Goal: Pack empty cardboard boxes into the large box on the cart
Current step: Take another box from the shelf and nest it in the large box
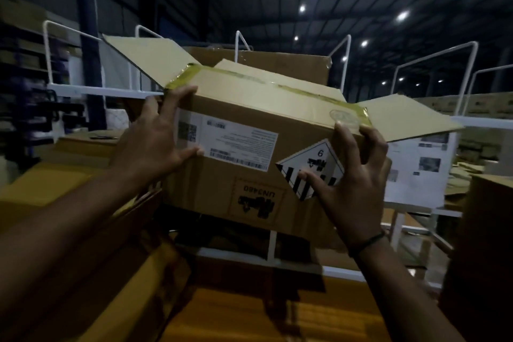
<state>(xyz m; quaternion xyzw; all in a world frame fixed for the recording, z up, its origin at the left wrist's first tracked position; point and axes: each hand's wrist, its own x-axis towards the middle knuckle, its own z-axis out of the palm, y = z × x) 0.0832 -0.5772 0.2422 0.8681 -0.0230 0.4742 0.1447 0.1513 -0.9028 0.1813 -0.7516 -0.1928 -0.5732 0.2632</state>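
Cardboard box (222,191) aloft (flaps splayed), left hand (152,144) fingers gripping left edge; right hand (355,186) fingers gripping right edge

Brown cardboard box (216,189) up at centre frame, printing upside down, taped flaps splayed toward ten and three o'clock. Left hand (155,141) clasps the nine o'clock corner, thumb on the white rectangular shipping label (236,141). Right hand (352,183) grips the three o'clock edge, thumb on the black-and-white diamond hazard sticker (313,161). White metal racking (97,91) stands behind.
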